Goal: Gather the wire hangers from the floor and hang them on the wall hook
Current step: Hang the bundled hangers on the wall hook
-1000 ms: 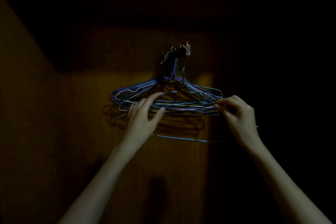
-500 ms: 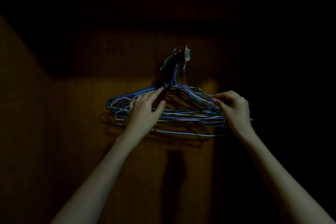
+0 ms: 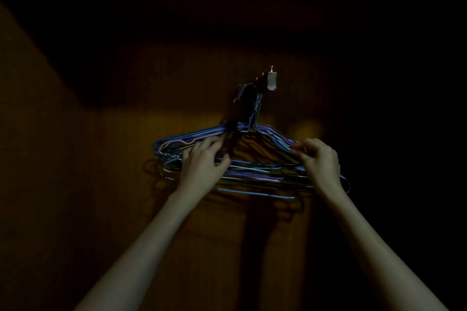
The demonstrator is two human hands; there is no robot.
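A bundle of several blue, purple and white wire hangers [image 3: 255,171] hangs in front of a dim wooden wall, their necks bunched just below and left of a small white wall hook [image 3: 272,81]. Whether the necks sit on the hook is too dark to tell. My left hand [image 3: 202,163] lies on the left half of the bundle, fingers spread over the wires and thumb under them. My right hand [image 3: 319,159] pinches the wires at the right shoulder of the bundle with curled fingers.
The brown wooden wall [image 3: 126,184] fills the view, with a side panel [image 3: 30,134] angling in at the left. The top and right of the scene are in deep shadow.
The hanger bundle and both hands have dropped a little relative to the hook. The white hook now stands free above the necks. My left hand's fingers have spread wider across the wires.
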